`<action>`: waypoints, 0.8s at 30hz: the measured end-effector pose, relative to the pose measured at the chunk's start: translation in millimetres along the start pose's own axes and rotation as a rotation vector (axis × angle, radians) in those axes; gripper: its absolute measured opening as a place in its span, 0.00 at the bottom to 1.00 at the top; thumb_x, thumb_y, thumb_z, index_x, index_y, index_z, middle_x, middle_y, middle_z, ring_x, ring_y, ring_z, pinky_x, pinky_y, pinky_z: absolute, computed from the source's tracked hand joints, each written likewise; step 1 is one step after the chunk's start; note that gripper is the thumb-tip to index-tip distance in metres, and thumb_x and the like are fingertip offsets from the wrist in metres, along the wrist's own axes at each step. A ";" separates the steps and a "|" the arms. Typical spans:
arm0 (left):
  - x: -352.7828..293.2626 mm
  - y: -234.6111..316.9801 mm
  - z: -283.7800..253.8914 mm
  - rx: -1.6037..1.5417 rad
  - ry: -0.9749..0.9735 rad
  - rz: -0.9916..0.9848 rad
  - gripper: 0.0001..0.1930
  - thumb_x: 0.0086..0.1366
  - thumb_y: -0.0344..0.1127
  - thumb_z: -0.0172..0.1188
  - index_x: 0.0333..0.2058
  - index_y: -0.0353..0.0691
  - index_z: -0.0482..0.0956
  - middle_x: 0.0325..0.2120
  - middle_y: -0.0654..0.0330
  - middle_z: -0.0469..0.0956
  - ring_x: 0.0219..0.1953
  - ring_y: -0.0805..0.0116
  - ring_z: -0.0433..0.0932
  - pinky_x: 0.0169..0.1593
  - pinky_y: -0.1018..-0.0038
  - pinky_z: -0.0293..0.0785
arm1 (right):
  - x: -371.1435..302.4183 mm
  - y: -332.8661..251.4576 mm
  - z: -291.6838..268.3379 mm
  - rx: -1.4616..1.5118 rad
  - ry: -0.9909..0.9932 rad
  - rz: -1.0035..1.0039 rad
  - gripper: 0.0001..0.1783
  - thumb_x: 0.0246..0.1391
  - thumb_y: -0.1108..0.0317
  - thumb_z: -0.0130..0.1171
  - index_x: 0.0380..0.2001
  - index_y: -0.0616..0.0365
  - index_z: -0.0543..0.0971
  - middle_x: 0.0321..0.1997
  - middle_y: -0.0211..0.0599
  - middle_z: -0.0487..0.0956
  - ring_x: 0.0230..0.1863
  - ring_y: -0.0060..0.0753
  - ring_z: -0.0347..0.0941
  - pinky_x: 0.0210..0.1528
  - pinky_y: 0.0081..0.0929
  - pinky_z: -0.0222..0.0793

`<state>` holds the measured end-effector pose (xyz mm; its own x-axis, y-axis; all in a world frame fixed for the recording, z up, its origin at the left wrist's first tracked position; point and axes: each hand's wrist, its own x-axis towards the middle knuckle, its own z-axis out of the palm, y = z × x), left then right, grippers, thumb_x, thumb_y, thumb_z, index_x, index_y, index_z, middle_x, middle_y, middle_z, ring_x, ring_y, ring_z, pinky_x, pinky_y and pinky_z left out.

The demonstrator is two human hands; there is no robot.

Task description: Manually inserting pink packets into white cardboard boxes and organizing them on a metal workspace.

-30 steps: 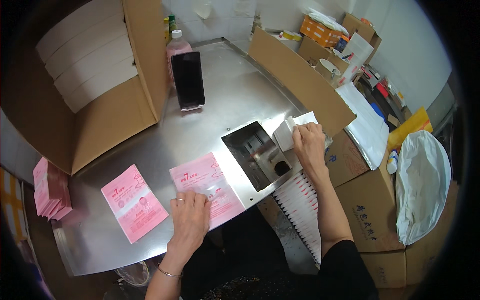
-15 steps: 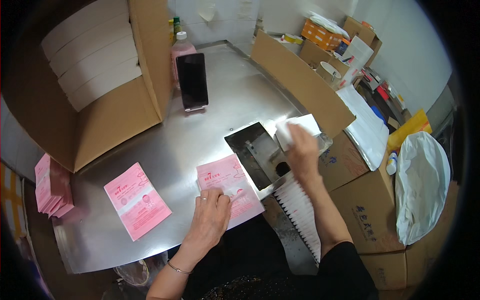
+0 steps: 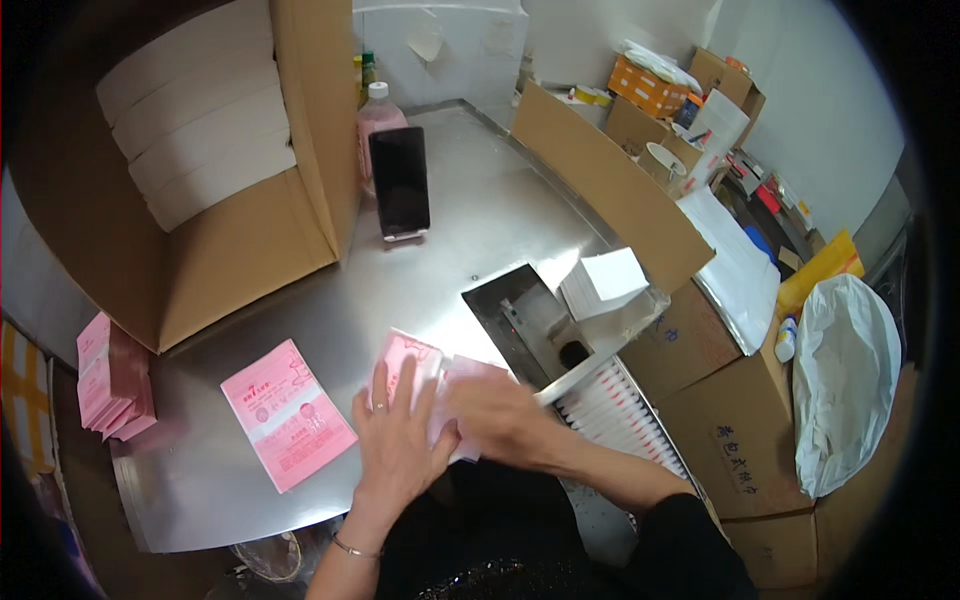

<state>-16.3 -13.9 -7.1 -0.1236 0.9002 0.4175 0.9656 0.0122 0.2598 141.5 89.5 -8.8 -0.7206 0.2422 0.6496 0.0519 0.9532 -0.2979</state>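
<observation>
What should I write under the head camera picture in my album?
Left hand and right hand side by side over a pink sheet at a shiny metal table.

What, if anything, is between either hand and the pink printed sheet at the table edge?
Nothing visible. The left hand lies spread on the pink printed sheet; the right hand, blurred, is over its right part. What's under the right hand is hidden.

The smooth metal bench (image 3: 480, 185) is gleaming. The pink packet (image 3: 404, 346) is looking smooth, the open carton (image 3: 245, 265) is showing matt cardboard, and the white bag (image 3: 848, 390) is resembling crinkled plastic.
</observation>
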 end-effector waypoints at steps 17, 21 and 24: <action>11.7 15.2 0.4 0.089 -0.073 0.046 0.25 0.58 0.54 0.66 0.43 0.38 0.77 0.46 0.52 0.73 0.41 0.56 0.70 0.39 0.61 0.65 | -27.7 105.3 -115.7 -0.635 0.233 0.629 0.10 0.58 0.68 0.57 0.30 0.62 0.84 0.32 0.44 0.78 0.41 0.48 0.72 0.45 0.45 0.66; 11.8 15.0 5.3 0.021 -0.030 0.061 0.22 0.59 0.48 0.66 0.43 0.37 0.76 0.44 0.51 0.73 0.39 0.55 0.71 0.36 0.62 0.67 | -29.7 105.7 -114.0 -0.633 0.244 0.601 0.10 0.55 0.72 0.58 0.38 0.62 0.84 0.34 0.44 0.78 0.43 0.49 0.72 0.46 0.44 0.67; 11.1 18.8 6.2 -0.058 -0.083 0.084 0.19 0.58 0.41 0.65 0.44 0.36 0.77 0.41 0.50 0.72 0.39 0.52 0.72 0.38 0.61 0.69 | -26.7 101.8 -106.9 -0.805 0.322 0.446 0.17 0.50 0.76 0.57 0.45 0.62 0.80 0.36 0.45 0.78 0.44 0.50 0.73 0.47 0.44 0.67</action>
<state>1.9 -1.0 -2.9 -0.0216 0.9301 0.3668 0.9566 -0.0874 0.2779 239.9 199.4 18.3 -0.3026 0.5347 0.7890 0.8175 0.5712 -0.0736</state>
